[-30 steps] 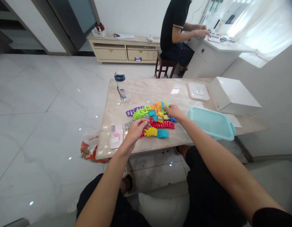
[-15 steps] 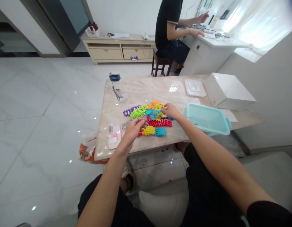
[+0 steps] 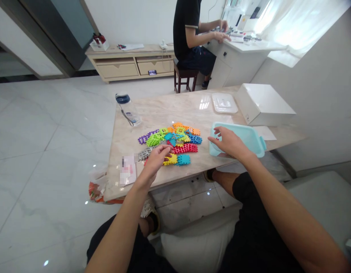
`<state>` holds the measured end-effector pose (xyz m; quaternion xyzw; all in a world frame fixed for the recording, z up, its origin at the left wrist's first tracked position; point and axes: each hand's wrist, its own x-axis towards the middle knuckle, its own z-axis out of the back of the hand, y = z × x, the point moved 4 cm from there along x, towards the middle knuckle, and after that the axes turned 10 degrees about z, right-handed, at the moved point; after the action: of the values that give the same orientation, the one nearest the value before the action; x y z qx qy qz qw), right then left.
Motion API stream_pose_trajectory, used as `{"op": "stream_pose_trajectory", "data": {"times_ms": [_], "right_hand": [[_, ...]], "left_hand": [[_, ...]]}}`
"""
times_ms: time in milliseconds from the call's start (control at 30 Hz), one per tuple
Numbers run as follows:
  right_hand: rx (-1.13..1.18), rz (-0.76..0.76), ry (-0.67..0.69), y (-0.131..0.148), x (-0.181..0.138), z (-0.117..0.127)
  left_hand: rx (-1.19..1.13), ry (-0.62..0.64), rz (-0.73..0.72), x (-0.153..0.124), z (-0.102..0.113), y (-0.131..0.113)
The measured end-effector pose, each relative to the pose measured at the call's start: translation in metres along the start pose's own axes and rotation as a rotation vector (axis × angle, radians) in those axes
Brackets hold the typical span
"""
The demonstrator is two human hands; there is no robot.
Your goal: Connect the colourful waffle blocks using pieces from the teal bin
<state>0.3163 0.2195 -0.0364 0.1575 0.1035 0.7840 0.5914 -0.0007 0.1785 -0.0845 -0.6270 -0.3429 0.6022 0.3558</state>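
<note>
Colourful interlocking plastic pieces lie in rows sorted by colour on the table: purple pieces (image 3: 148, 137), green pieces (image 3: 156, 138), orange pieces (image 3: 189, 129), blue pieces (image 3: 196, 138), red pieces (image 3: 187, 148), grey pieces (image 3: 144, 153), a yellow piece (image 3: 172, 159) and a teal piece (image 3: 183, 159). My left hand (image 3: 158, 158) hovers over the near left of them, thumb and fingertips drawn together; whatever they hold is too small to tell. Over the left part of a light turquoise bin (image 3: 251, 138), my right hand (image 3: 228, 141) is open, thumb and fingers apart, holding nothing visible.
A water bottle (image 3: 129, 110) stands at the far left, a leaflet (image 3: 128, 170) at the near left. Behind the bin are a clear plastic lid (image 3: 224, 103) and a white box (image 3: 265, 104). Another person (image 3: 189, 34) sits at a white desk beyond.
My right hand has left the colourful pieces and moved right, over the bin, with its fingers spread. My left hand stays near the pieces. The view has shifted slightly.
</note>
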Motion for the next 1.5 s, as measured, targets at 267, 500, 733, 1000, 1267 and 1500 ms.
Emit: {"op": "stream_pose_trajectory", "data": {"times_ms": [267,500,733,1000,1267,1500], "right_hand": [[-0.172,-0.107,-0.127,-0.021,-0.025,-0.018],[-0.237,-0.122,0.175,-0.018,-0.023,-0.026],[-0.255,-0.141,0.263,-0.004,-0.024,-0.032],[-0.272,-0.111,0.286,-0.016,-0.017,-0.039],[-0.343,0.088,0.189,0.017,-0.015,-0.022],[-0.295,0.477,0.088,0.083,-0.018,-0.015]], "left_hand": [[0.106,0.097,-0.02,0.008,-0.068,-0.005],[0.183,0.144,-0.001,0.019,-0.102,-0.001],[0.19,0.163,-0.002,0.016,-0.11,0.003],[0.163,0.181,0.007,0.011,-0.109,0.01],[0.099,0.166,0.038,0.009,-0.103,0.002],[-0.332,0.291,0.087,-0.001,-0.095,-0.009]]}}
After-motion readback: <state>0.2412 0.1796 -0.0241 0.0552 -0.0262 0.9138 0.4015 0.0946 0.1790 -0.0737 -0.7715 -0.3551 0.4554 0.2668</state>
